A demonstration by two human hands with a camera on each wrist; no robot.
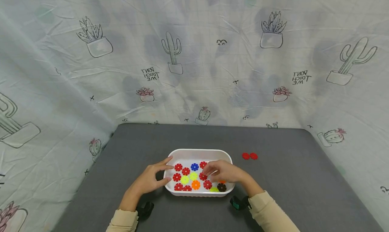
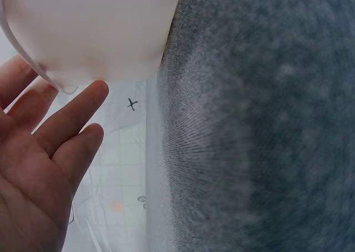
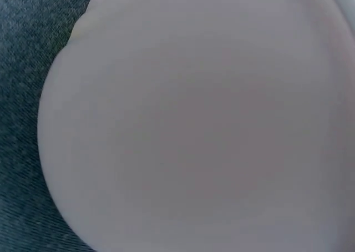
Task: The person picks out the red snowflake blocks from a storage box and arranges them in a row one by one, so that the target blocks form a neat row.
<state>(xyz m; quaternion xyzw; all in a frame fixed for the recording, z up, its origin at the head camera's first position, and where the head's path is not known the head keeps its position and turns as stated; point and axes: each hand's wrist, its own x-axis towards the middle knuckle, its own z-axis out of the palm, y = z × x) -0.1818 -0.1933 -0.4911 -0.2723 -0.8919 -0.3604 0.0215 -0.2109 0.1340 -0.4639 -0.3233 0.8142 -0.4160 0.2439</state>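
Observation:
A white tray (image 1: 199, 194) holds several notched plastic discs, mostly red, with yellow, orange, blue and dark ones. My left hand (image 1: 149, 178) is at its left end, fingers spread and lightly bent, fingertips at the rim. In the left wrist view, two fingers of the left hand (image 2: 41, 152) lie beside the tray's outer wall (image 2: 94, 33). My right hand (image 1: 226, 172) reaches over the right side, its fingers bent down beside a red disc (image 1: 202, 176). The right wrist view shows only the tray's side (image 3: 183, 124) close up, with that hand out of sight.
Two red discs (image 1: 250, 156) lie side by side on the grey table (image 1: 146, 137), beyond the tray's right end. A pale cloth (image 1: 200, 59) printed with cacti hangs behind the table and along its sides. Dark wrist bands (image 1: 240, 203) sit at both wrists.

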